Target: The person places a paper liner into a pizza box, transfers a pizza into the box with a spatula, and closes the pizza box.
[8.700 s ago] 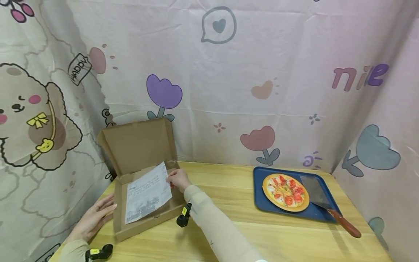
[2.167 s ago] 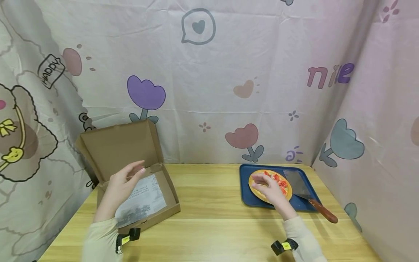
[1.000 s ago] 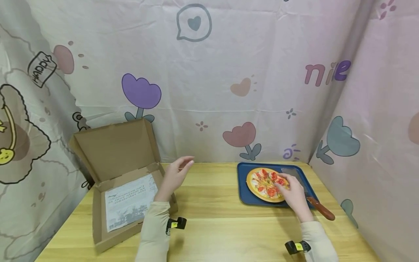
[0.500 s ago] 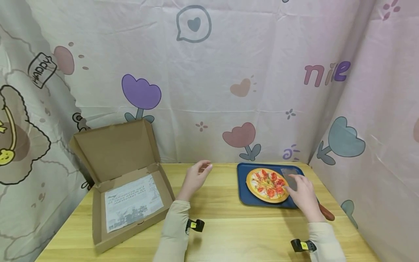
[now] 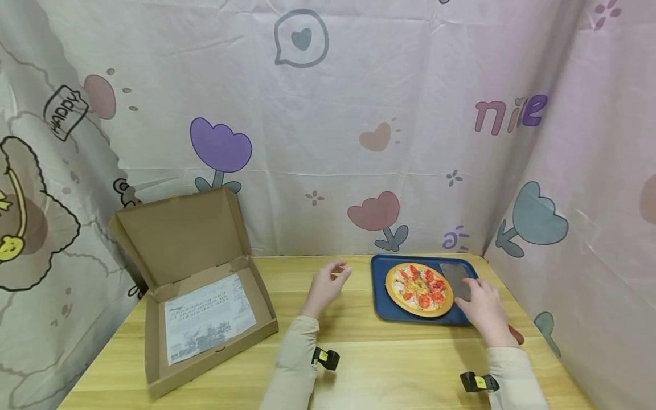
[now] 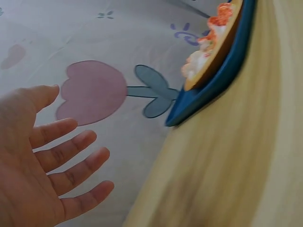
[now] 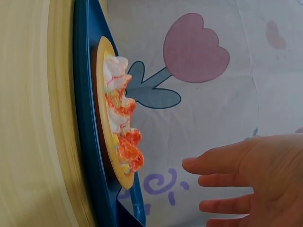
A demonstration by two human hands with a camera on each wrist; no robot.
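On a blue tray point(image 5: 381, 312) at the right of the table lies a round pizza point(image 5: 419, 290) with red and white toppings. Beside it rests a spatula with a metal blade point(image 5: 455, 278) and a brown handle point(image 5: 516, 335). My right hand point(image 5: 484, 310) hovers above the spatula and hides its middle; its fingers are spread and grip nothing. Between box and tray, my left hand point(image 5: 325, 289) hangs over the table with fingers loosely bent and parted, as the left wrist view shows. In the right wrist view the pizza point(image 7: 113, 113) is apart from my fingers.
An open cardboard box point(image 5: 154, 367) stands at the left with its lid point(image 5: 184, 236) raised. A printed paper sheet point(image 5: 207, 319) lies flat inside. The wooden table point(image 5: 359, 370) meets a patterned cloth point(image 5: 307, 114) at the back and sides.
Earlier my right hand held the paper at the box; the sheet now lies inside. My left hand has moved right, away from the box. My right hand has shifted from the pizza to over the spatula.
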